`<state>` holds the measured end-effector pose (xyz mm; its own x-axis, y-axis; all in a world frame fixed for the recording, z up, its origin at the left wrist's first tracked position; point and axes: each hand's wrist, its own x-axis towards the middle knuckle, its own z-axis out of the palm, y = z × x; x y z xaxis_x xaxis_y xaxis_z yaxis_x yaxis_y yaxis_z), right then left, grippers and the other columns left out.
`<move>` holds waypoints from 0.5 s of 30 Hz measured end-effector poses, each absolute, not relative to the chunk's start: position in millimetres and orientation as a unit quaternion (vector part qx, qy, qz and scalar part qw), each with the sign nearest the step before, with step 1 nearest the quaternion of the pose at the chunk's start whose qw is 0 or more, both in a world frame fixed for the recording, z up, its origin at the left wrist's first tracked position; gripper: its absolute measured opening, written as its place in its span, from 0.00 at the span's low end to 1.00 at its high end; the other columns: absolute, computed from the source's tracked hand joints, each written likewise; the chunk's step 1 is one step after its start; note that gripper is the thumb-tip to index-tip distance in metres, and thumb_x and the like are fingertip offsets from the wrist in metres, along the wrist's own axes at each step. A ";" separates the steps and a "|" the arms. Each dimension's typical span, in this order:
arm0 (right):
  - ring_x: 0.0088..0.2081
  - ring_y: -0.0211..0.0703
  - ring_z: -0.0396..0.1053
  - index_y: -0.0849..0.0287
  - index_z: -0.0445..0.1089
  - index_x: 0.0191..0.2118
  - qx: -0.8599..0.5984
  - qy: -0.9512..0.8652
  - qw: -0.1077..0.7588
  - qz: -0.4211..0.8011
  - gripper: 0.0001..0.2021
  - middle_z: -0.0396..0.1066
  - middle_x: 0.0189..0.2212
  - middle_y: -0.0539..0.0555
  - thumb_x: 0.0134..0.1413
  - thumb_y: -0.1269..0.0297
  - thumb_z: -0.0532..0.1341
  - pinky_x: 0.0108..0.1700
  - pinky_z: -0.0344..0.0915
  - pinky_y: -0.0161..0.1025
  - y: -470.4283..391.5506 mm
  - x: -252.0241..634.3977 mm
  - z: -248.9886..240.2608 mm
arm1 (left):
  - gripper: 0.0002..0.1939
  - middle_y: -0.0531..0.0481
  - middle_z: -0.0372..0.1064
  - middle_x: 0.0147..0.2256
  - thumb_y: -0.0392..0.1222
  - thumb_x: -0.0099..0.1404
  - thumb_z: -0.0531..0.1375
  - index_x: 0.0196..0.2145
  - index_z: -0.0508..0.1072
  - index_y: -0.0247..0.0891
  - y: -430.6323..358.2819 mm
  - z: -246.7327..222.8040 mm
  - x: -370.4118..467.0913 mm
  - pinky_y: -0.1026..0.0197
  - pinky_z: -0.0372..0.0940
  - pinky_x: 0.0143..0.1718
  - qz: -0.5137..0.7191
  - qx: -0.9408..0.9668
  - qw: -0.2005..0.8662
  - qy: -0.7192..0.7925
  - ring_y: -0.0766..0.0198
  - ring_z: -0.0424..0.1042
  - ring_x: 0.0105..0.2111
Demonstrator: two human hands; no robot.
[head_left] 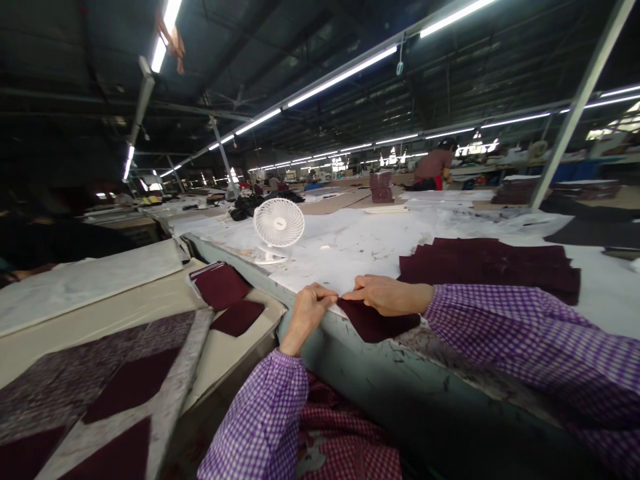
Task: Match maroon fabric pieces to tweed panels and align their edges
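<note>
Your 2 hands meet at the near edge of the bench [350, 250], both pinching the top corner of a dark maroon fabric piece [377, 323] that lies right on that edge. Your left hand [307, 310] grips it with closed fingers; your right hand [387, 295] lies flatter, fingertips nipping the same corner. A stack of maroon pieces [493, 267] sits further in, a small white fan [278, 225] towards the left edge

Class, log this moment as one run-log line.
left hand: pinching maroon fabric piece | right hand: pinching same piece | piece: at table edge | nearby: white fan, fabric stack
</note>
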<state>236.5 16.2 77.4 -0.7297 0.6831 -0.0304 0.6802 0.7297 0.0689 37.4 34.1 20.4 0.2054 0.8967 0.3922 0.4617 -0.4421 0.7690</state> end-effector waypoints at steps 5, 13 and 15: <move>0.36 0.42 0.61 0.58 0.67 0.52 0.362 0.932 0.028 0.026 0.21 0.62 0.38 0.59 0.53 0.77 0.52 0.39 0.59 0.38 15.1 236.7 77.5 | 0.05 0.51 0.73 0.29 0.33 0.54 0.62 0.30 0.77 0.37 33.4 22.5 37.7 0.62 0.63 0.34 0.421 0.734 0.221 0.485 0.64 0.70 0.30; 0.36 0.43 0.61 0.55 0.64 0.56 0.360 0.932 0.035 0.019 0.25 0.61 0.37 0.58 0.53 0.77 0.51 0.40 0.59 0.39 15.0 235.5 80.7 | 0.08 0.51 0.71 0.31 0.32 0.59 0.57 0.27 0.76 0.39 28.3 24.5 34.3 0.61 0.61 0.39 0.390 0.803 0.139 0.429 0.62 0.68 0.37; 0.38 0.44 0.61 0.52 0.62 0.59 0.351 0.935 0.040 0.025 0.29 0.62 0.38 0.59 0.52 0.79 0.50 0.42 0.60 0.40 15.2 234.3 82.0 | 0.08 0.51 0.71 0.31 0.33 0.59 0.57 0.27 0.75 0.38 32.7 20.9 28.5 0.62 0.62 0.38 0.407 0.790 0.174 0.424 0.63 0.69 0.35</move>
<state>234.3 15.2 82.0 -0.7500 0.6589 -0.0580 0.6549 0.7520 0.0752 28.5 32.7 20.9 0.3093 0.8120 0.4950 0.5280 -0.5795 0.6207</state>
